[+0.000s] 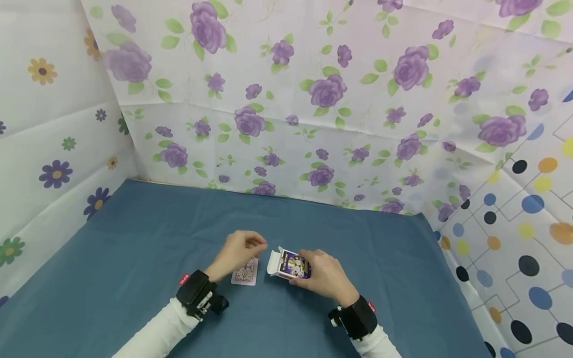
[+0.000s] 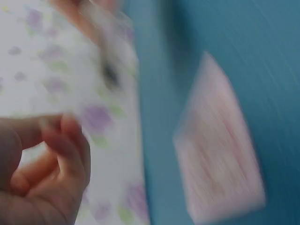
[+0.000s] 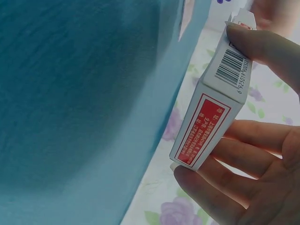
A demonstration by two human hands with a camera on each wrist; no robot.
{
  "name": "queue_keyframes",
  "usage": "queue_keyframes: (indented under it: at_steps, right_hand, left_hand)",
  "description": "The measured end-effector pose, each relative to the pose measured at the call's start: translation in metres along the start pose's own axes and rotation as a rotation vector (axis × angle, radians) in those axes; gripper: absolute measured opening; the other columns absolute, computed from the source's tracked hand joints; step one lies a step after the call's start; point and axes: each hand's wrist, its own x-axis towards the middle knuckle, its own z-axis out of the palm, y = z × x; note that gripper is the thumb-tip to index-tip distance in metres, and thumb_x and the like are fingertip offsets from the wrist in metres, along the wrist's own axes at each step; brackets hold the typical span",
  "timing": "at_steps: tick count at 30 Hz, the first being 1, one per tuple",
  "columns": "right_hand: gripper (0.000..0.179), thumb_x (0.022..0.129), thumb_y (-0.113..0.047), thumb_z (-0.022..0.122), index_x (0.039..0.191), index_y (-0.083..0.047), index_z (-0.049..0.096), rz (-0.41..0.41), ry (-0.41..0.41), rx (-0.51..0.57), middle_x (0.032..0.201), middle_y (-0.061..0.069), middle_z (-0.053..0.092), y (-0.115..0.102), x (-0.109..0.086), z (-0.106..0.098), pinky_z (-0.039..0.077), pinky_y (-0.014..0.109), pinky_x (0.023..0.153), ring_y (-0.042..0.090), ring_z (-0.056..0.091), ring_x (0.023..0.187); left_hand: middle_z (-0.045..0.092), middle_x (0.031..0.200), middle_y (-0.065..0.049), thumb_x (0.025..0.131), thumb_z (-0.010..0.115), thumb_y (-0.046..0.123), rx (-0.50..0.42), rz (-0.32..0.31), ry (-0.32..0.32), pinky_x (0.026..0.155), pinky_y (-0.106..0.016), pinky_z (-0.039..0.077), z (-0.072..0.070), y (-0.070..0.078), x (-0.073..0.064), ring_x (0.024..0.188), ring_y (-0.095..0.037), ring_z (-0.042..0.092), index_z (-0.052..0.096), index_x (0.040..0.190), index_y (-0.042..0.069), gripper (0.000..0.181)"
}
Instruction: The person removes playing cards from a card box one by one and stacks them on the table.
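My right hand (image 1: 323, 276) holds a playing card box (image 1: 294, 265) with a purple printed front. In the right wrist view the thumb lies along the barcode side of the box (image 3: 224, 89) and the fingers support it from below. White flaps (image 1: 274, 262) stand out at the box's left end. My left hand (image 1: 237, 252) is just left of these flaps, fingers curled in toward the thumb, nothing visible between them. Below it a playing card (image 1: 245, 272) with a patterned back lies on the cloth, partly covered by the hand; the card (image 2: 220, 154) is blurred in the left wrist view.
A blue cloth (image 1: 170, 238) covers the table. Flower-printed curtains (image 1: 286, 114) rise along its back and left edges, and a dotted curtain (image 1: 528, 248) hangs on the right.
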Motion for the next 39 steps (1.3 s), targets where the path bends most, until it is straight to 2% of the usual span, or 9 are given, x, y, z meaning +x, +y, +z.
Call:
queue_keyframes:
  at_steps: [3,6,10,15,18,22,28,35,39]
  right_hand:
    - [0.065,0.075,-0.050,0.079,0.125,-0.013,0.063,-0.015,0.003,-0.001,0.106,0.003,0.069,-0.002,0.002,-0.004,0.045,0.025,0.066,0.012,0.061,0.084]
    - [0.063,0.075,-0.050,0.079,0.125,-0.014,0.063,-0.042,0.006,-0.003,0.108,0.002,0.069,-0.005,0.005,-0.009,0.046,0.025,0.067,0.012,0.062,0.087]
    - [0.063,0.076,-0.051,0.078,0.125,-0.016,0.063,-0.074,0.000,-0.018,0.110,0.002,0.069,-0.009,0.007,-0.015,0.048,0.026,0.068,0.013,0.062,0.090]
    - [0.064,0.075,-0.050,0.080,0.126,-0.017,0.062,-0.096,0.000,-0.026,0.112,0.004,0.068,-0.013,0.008,-0.018,0.049,0.027,0.069,0.015,0.063,0.093]
    - [0.063,0.075,-0.050,0.079,0.127,-0.018,0.062,-0.105,-0.003,-0.022,0.113,0.003,0.068,-0.015,0.008,-0.019,0.050,0.028,0.070,0.015,0.063,0.094]
    - [0.063,0.076,-0.051,0.078,0.127,-0.018,0.062,-0.107,-0.014,-0.019,0.114,0.002,0.068,-0.015,0.007,-0.017,0.050,0.029,0.072,0.015,0.063,0.096]
    - [0.064,0.076,-0.051,0.078,0.127,-0.016,0.062,-0.100,-0.016,-0.014,0.112,0.003,0.069,-0.012,0.007,-0.014,0.049,0.026,0.069,0.014,0.063,0.092]
    - [0.064,0.076,-0.052,0.078,0.127,-0.017,0.062,-0.081,-0.003,-0.013,0.110,0.002,0.069,-0.006,0.006,-0.012,0.045,0.024,0.067,0.011,0.061,0.089]
    - [0.065,0.075,-0.053,0.078,0.127,-0.017,0.062,-0.070,0.002,-0.025,0.110,0.002,0.069,-0.004,0.003,-0.011,0.045,0.025,0.068,0.011,0.061,0.089]
  left_hand:
    - [0.069,0.084,-0.010,0.091,0.066,0.009,-0.059,0.028,-0.110,0.063,-0.032,0.054,0.006,0.017,-0.004,0.070,-0.026,0.066,0.071,0.097,0.003,0.010]
    - [0.066,0.077,-0.005,0.089,0.069,0.012,-0.031,-0.021,-0.122,0.060,-0.029,0.050,0.011,0.023,-0.006,0.065,-0.019,0.062,0.071,0.090,0.005,0.007]
    - [0.060,0.066,-0.003,0.088,0.070,0.015,-0.015,-0.065,-0.128,0.056,-0.026,0.042,0.013,0.021,-0.006,0.058,-0.015,0.053,0.070,0.079,0.007,0.013]
    - [0.061,0.060,-0.007,0.089,0.067,0.014,-0.085,-0.088,-0.253,0.052,-0.025,0.035,0.008,0.016,-0.004,0.050,-0.011,0.043,0.071,0.074,0.005,0.018]
    - [0.064,0.063,-0.008,0.090,0.066,0.013,-0.132,-0.111,-0.321,0.054,-0.027,0.037,0.004,0.011,-0.002,0.052,-0.014,0.045,0.073,0.075,0.004,0.019]
    - [0.067,0.067,-0.005,0.090,0.067,0.013,-0.194,-0.136,-0.379,0.060,-0.031,0.043,0.000,0.004,0.001,0.061,-0.019,0.056,0.073,0.079,0.001,0.018]
    - [0.062,0.069,0.000,0.092,0.066,0.019,-0.324,-0.167,-0.460,0.058,-0.029,0.037,-0.004,-0.005,0.001,0.058,-0.012,0.044,0.069,0.087,0.000,0.020]
    - [0.068,0.092,-0.023,0.101,0.048,0.013,-0.541,-0.191,-0.525,0.074,-0.036,0.055,-0.019,-0.014,-0.007,0.074,-0.016,0.069,0.051,0.102,-0.003,0.016]
    - [0.069,0.099,-0.022,0.102,0.046,0.011,-0.614,-0.227,-0.501,0.084,-0.034,0.055,-0.032,-0.022,-0.012,0.082,-0.013,0.071,0.044,0.121,-0.009,0.028]
